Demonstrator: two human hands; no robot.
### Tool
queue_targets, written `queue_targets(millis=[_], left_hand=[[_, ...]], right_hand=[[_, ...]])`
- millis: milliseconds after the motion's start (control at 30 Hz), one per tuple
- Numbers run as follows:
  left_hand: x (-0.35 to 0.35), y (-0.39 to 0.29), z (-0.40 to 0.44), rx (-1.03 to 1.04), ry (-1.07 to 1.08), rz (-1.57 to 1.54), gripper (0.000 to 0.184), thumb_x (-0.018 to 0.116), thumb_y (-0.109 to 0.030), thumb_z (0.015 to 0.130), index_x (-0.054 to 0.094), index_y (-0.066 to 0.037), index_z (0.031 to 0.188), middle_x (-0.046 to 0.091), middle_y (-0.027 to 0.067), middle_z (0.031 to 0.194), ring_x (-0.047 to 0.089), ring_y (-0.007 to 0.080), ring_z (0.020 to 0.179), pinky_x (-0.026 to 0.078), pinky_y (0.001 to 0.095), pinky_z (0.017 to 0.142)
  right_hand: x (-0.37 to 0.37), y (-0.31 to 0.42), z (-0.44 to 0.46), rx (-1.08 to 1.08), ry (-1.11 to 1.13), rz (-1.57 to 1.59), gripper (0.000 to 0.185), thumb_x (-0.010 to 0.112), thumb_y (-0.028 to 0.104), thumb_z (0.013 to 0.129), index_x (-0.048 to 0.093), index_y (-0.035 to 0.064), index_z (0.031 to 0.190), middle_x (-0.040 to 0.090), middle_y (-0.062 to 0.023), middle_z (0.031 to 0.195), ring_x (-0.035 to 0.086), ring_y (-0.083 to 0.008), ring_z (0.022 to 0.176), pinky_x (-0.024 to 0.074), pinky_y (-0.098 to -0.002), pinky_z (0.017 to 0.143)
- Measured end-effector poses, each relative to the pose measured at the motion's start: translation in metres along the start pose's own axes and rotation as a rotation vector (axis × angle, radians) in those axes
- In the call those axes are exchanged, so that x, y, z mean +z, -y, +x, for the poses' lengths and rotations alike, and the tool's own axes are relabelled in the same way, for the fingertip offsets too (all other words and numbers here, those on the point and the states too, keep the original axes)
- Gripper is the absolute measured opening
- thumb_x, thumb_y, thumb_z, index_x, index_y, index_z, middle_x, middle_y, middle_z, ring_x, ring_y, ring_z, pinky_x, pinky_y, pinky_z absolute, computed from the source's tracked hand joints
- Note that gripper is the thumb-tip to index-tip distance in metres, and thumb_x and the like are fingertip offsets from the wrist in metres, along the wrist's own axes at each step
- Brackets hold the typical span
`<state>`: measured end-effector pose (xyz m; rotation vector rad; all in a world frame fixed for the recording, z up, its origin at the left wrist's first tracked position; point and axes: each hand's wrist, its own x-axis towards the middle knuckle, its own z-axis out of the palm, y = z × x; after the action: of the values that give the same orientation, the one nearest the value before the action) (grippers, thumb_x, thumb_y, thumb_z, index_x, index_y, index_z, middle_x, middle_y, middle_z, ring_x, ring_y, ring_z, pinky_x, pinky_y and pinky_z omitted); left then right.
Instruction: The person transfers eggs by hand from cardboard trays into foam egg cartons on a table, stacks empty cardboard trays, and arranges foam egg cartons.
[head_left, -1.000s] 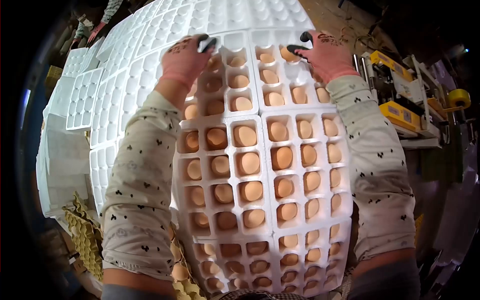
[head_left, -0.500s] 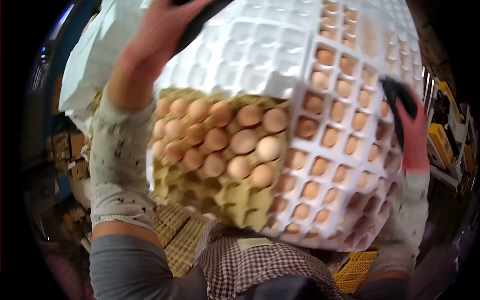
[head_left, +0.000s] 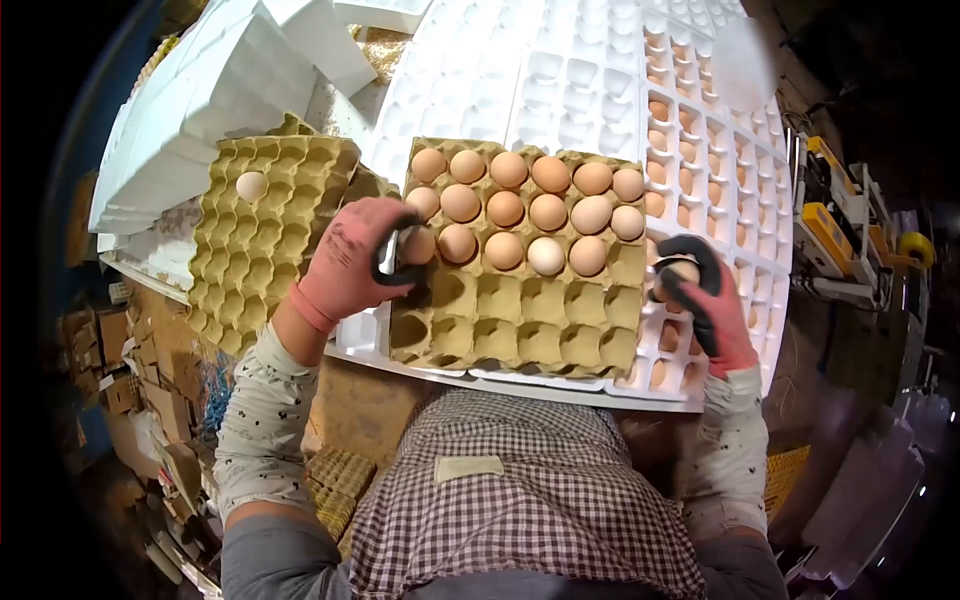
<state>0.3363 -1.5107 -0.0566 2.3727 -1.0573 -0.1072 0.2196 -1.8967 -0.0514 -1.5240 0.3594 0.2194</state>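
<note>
In the head view, a brown pulp egg tray (head_left: 520, 310) lies in front of me with brown eggs (head_left: 505, 208) in its far rows and bare cups in its near rows. My left hand (head_left: 362, 255), in a red and black glove, is closed around an egg (head_left: 415, 246) at the tray's left edge. My right hand (head_left: 708, 305), gloved alike, pinches another egg (head_left: 682, 274) just right of the tray, above a white plastic egg tray (head_left: 735, 262) holding several brown eggs. Whether the left egg still touches its cup is hidden by my fingers.
Another pulp tray (head_left: 260, 240) at the left holds one pale egg (head_left: 252, 186). Stacked white trays (head_left: 200, 120) stand behind it. White trays with bare cups (head_left: 575, 90) cover the table's far side. A metal frame with yellow parts (head_left: 828, 235) stands at the right.
Both hands have come in to the pulp tray's sides and closed on eggs. The right end of its third row no longer holds an egg. My view has shifted, showing the left pulp tray.
</note>
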Motion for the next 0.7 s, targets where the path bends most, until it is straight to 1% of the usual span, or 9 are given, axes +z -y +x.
queue_targets(millis=[67,133,167,267,367,467,533,633,700], left_hand=[[0.015,0.007,-0.008,-0.312,-0.258,-0.922,0.05,0.07,-0.003,0.068,0.055,-0.003,0.116,0.058,0.0084,0.116,0.056,0.0189,0.109,0.044,0.0315,0.097],[0.011,0.025,-0.007,-0.303,-0.112,-1.17,0.051,0.073,-0.006,0.07,0.055,-0.002,0.118,0.057,0.0066,0.12,0.056,0.0176,0.109,0.045,0.0323,0.096],[0.037,0.024,-0.013,-0.35,-0.246,-0.806,0.055,0.077,-0.012,0.069,0.056,-0.004,0.12,0.056,0.0097,0.124,0.059,0.0201,0.105,0.047,0.0316,0.092],[0.033,-0.023,0.006,-0.128,0.081,0.253,0.064,0.084,-0.019,0.061,0.056,-0.009,0.118,0.057,0.0122,0.115,0.06,0.029,0.094,0.049,0.0373,0.082],[0.037,-0.022,0.007,0.076,-0.047,0.2,0.063,0.083,-0.019,0.059,0.056,-0.01,0.116,0.058,0.0097,0.109,0.06,0.0291,0.092,0.049,0.039,0.08],[0.031,-0.039,0.019,0.06,-0.079,0.037,0.058,0.079,-0.018,0.064,0.059,-0.014,0.118,0.057,0.0118,0.113,0.061,0.0312,0.088,0.05,0.041,0.074],[0.037,-0.049,0.035,0.12,-0.066,0.253,0.053,0.077,-0.02,0.066,0.062,-0.016,0.117,0.053,0.0157,0.118,0.061,0.0324,0.085,0.05,0.0415,0.072],[0.046,-0.071,0.05,0.108,0.083,0.382,0.054,0.079,-0.029,0.061,0.065,-0.016,0.111,0.05,0.0162,0.12,0.06,0.0321,0.09,0.049,0.0396,0.074],[0.062,-0.062,0.049,0.117,0.061,0.486,0.057,0.083,-0.025,0.054,0.066,-0.015,0.108,0.051,0.0135,0.119,0.06,0.0317,0.09,0.05,0.0401,0.075]], right_hand=[[0.033,-0.004,0.01,-0.458,-0.053,-0.805,0.05,0.081,0.017,0.069,0.062,0.0064,0.113,0.06,-0.0116,0.102,0.062,-0.0211,0.087,0.0505,-0.0342,0.081],[0.07,-0.004,0.015,-0.396,-0.132,-1.441,0.058,0.083,0.024,0.065,0.058,0.0068,0.115,0.06,-0.0127,0.103,0.062,-0.0282,0.09,0.0499,-0.0386,0.079],[0.072,-0.004,0.019,-0.372,-0.132,-1.455,0.06,0.083,0.026,0.065,0.057,0.0073,0.116,0.059,-0.0124,0.104,0.062,-0.0288,0.091,0.0499,-0.0387,0.078],[0.077,-0.001,0.02,-0.277,-0.096,-1.396,0.066,0.082,0.031,0.066,0.053,0.0087,0.121,0.058,-0.0127,0.109,0.061,-0.0304,0.097,0.0496,-0.04,0.079],[0.093,-0.01,0.016,-0.41,-0.075,-1.213,0.073,0.081,0.035,0.065,0.051,0.0099,0.127,0.054,-0.0174,0.123,0.057,-0.0309,0.108,0.0481,-0.0414,0.087],[0.127,-0.012,0.019,-0.291,-0.135,-1.728,0.06,0.08,0.038,0.067,0.055,0.0199,0.119,0.051,-0.0108,0.112,0.055,-0.0277,0.102,0.0503,-0.0373,0.081],[0.116,-0.009,0.026,-0.389,-0.108,-1.563,0.051,0.079,0.035,0.07,0.059,0.0192,0.115,0.051,-0.0121,0.114,0.056,-0.0284,0.101,0.0511,-0.0374,0.079],[0.066,-0.005,0.025,-0.417,-0.095,-0.758,0.055,0.075,0.034,0.079,0.058,0.0135,0.127,0.06,-0.0169,0.114,0.063,-0.0286,0.1,0.0501,-0.036,0.086],[0.026,-0.012,0.03,-0.207,0.071,0.063,0.05,0.062,0.04,0.091,0.056,0.0052,0.127,0.064,-0.0142,0.105,0.064,-0.0214,0.091,0.054,-0.0329,0.071]])
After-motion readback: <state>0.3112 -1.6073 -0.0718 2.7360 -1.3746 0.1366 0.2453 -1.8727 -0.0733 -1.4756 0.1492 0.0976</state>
